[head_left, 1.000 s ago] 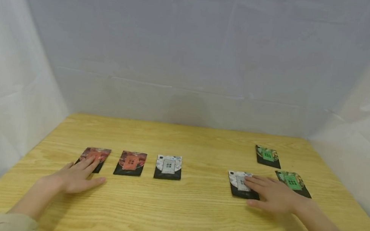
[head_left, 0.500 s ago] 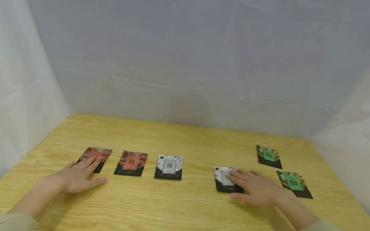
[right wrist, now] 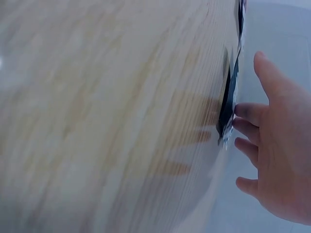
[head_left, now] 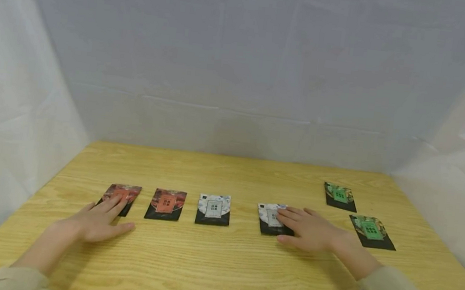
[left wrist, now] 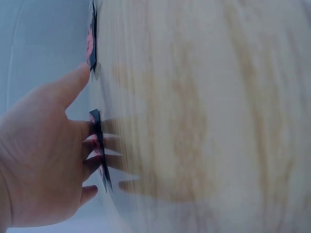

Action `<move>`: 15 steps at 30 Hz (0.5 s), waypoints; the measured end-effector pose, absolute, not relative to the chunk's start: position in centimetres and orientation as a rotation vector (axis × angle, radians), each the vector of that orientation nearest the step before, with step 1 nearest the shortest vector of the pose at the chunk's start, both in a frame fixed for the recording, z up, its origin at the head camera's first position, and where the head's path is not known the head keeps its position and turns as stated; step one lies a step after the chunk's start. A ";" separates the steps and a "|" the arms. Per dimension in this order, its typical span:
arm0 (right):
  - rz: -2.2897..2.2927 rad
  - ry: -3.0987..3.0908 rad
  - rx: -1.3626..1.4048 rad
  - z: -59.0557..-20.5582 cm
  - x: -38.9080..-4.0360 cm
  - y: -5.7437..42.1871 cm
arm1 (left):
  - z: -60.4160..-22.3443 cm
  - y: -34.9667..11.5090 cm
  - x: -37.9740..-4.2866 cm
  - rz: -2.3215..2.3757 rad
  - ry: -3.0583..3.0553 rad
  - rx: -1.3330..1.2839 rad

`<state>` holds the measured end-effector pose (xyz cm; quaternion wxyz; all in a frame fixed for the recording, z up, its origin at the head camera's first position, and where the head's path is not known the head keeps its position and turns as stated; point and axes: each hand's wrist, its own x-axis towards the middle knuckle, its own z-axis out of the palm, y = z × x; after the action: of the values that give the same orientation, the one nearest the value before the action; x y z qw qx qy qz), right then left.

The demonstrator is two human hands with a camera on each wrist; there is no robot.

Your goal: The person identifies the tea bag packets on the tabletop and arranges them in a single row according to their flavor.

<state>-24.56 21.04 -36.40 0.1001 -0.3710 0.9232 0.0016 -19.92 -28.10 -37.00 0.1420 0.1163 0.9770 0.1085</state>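
Note:
My left hand (head_left: 94,222) lies with spread fingers on a red-and-black packet (head_left: 132,192), the leftmost in a row. Its fingertips meet the packet (left wrist: 98,125) in the left wrist view, the thumb held out to the side. My right hand (head_left: 309,231) rests its straight fingers on a white-and-black packet (head_left: 268,219), covering its right part. Seen from the right wrist, the index and middle fingertips touch the packet (right wrist: 227,107) while the other fingers stand off it. Between the hands lie a second red packet (head_left: 165,205) and a second white packet (head_left: 213,210), both flat.
Two green-and-black packets lie at the right: one farther back (head_left: 340,197), the other (head_left: 372,232) closer, beyond the right wrist. All rest on a wooden table (head_left: 201,266). White sheeting (head_left: 241,69) hangs behind the table and along both sides.
My right hand has slid the white packet leftward along the table, toward the other white one, and slightly away from me; the packet has straightened. The left hand stays in place.

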 end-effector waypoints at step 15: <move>0.063 2.754 -1.100 -36.4 -25.0 18.2 | -36.8 -28.0 -19.8 0.327 2.810 0.327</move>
<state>-25.01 18.15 -36.37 0.0876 -0.3695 0.9249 0.0213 -19.84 -28.00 -36.75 0.1465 0.1137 0.9761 0.1136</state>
